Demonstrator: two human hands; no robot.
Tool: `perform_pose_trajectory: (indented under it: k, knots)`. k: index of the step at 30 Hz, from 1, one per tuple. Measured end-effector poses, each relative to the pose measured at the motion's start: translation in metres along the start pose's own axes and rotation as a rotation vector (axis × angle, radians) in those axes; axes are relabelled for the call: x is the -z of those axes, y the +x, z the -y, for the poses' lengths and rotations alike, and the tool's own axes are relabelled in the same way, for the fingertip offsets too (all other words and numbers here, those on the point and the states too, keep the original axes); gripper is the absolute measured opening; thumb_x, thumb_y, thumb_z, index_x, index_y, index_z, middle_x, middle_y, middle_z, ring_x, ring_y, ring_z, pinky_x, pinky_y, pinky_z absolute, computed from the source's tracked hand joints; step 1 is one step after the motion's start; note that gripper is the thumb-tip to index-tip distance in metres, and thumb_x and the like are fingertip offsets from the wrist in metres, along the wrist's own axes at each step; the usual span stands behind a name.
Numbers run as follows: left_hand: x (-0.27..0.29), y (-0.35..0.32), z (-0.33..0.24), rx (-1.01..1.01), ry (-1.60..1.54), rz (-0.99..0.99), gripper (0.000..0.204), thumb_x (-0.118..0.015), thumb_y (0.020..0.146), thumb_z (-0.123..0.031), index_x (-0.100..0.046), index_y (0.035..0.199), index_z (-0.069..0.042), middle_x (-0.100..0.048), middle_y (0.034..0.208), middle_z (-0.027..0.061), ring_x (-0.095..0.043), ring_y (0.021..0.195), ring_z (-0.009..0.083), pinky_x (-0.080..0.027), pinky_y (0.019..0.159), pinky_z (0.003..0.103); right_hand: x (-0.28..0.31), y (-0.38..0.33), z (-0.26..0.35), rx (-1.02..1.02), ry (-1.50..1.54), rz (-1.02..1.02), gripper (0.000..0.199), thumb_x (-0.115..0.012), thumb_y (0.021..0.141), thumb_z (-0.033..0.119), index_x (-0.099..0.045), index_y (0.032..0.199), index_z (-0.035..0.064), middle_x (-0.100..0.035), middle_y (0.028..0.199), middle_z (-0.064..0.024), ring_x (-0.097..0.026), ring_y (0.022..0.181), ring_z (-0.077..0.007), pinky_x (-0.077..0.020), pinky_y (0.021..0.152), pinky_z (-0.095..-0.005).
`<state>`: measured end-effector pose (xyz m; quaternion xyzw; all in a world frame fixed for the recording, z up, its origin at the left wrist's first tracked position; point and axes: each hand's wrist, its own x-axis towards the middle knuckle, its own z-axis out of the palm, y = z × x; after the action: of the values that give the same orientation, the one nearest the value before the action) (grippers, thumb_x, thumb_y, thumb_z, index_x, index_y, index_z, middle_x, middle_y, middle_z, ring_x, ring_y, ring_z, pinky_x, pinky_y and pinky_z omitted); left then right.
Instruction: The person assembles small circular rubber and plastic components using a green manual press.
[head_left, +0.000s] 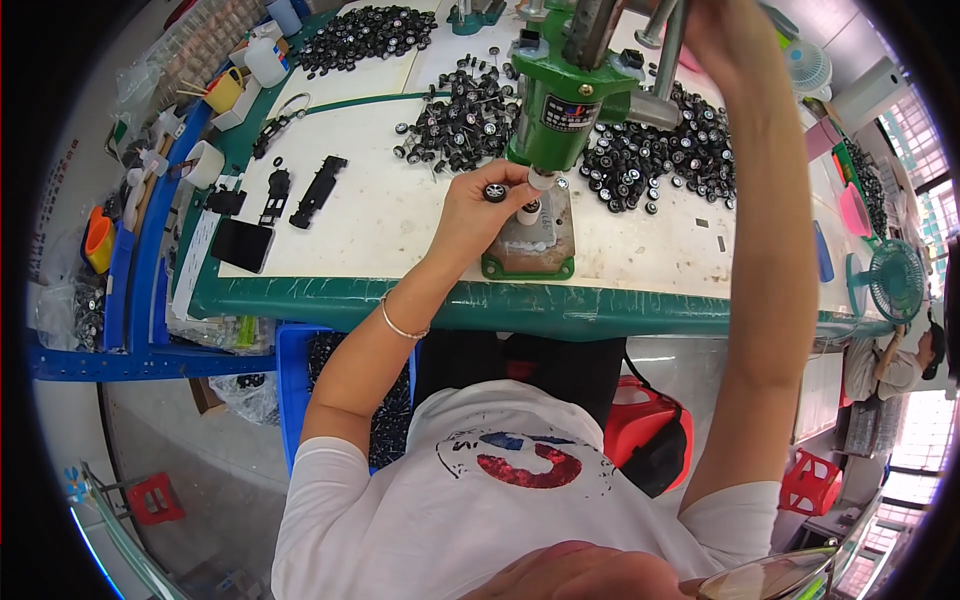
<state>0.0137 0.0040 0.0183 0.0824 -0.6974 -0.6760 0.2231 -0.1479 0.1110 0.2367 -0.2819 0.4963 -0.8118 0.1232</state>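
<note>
My left hand [478, 212] is closed in a pinch under the ram of a green hand press [557, 100]. A small black toy wheel [495, 192] with a silver hub shows between its fingers; whether an axle joins it is hidden. Just below the fingertips, a short post [529, 214] stands on the press base [530, 250]. Raised at the top edge, my right hand [712, 40] is curled at the metal press lever [670, 50], its fingers partly out of frame.
Piles of black toy wheels lie left [465, 120] and right [655, 155] of the press, with another heap [368, 40] farther back. Black toy chassis [318, 192] and a dark phone-like slab [242, 246] lie on the left. A green fan [893, 280] stands at the right edge.
</note>
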Motion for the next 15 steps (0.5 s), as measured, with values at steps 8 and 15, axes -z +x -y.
perform_pose_trajectory:
  k: [8,15]
  knots:
    - [-0.002,0.003,0.001,-0.046,-0.02,0.07,0.013,-0.069,0.083,-0.01,-0.068,0.093,-0.001,-0.065,0.082,-0.0004,-0.055,0.075,0.0057,-0.044,0.07,0.021,0.006,0.029,-0.006,0.092,0.04,-0.02,0.016,-0.061,0.091,0.018,-0.059,0.087,0.0033,-0.045,0.057,0.0068,-0.041,0.043,-0.0026,-0.0294,0.037,-0.0169]
    - [-0.002,0.002,0.015,-0.052,-0.162,0.05,0.012,-0.07,0.082,-0.01,-0.07,0.093,-0.003,-0.065,0.082,-0.0009,-0.055,0.077,0.0071,-0.044,0.073,0.022,-0.001,0.023,-0.003,0.09,0.0,-0.101,0.017,-0.063,0.09,0.023,-0.058,0.082,0.008,-0.045,0.055,0.0088,-0.034,0.037,-0.0019,-0.0208,0.033,-0.0181]
